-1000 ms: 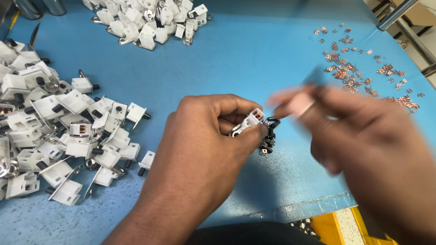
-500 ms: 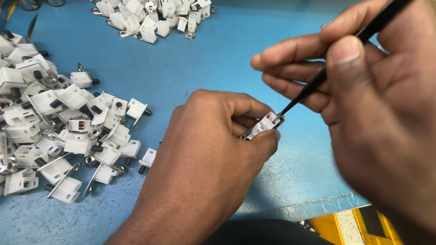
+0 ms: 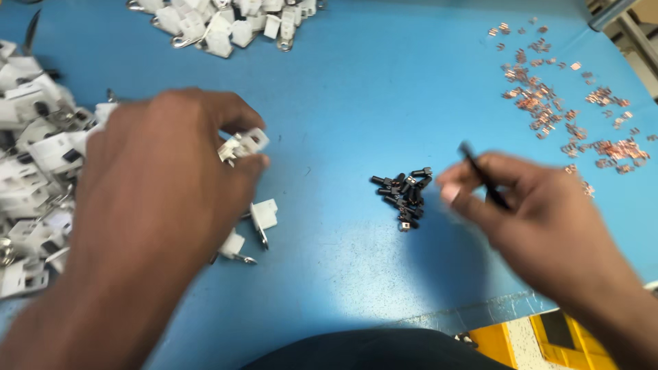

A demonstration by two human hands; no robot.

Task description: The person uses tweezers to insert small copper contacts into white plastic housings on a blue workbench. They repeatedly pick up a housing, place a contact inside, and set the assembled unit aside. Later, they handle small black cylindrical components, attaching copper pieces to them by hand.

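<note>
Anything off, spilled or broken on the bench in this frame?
Nothing stands out. White plastic parts lie heaped at left, black screws in a small cluster at centre, copper bits scattered at right. Left hand pinches one white part; right hand holds a thin black tool.

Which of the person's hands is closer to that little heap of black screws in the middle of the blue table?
The right hand, holding a thin black tool, sits just right of the black screws. The left hand, pinching a white plastic part, is farther off to their left.

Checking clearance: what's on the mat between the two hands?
Head view: a small pile of black screws lies on the blue mat between the left hand and the right hand; otherwise bare.
</note>
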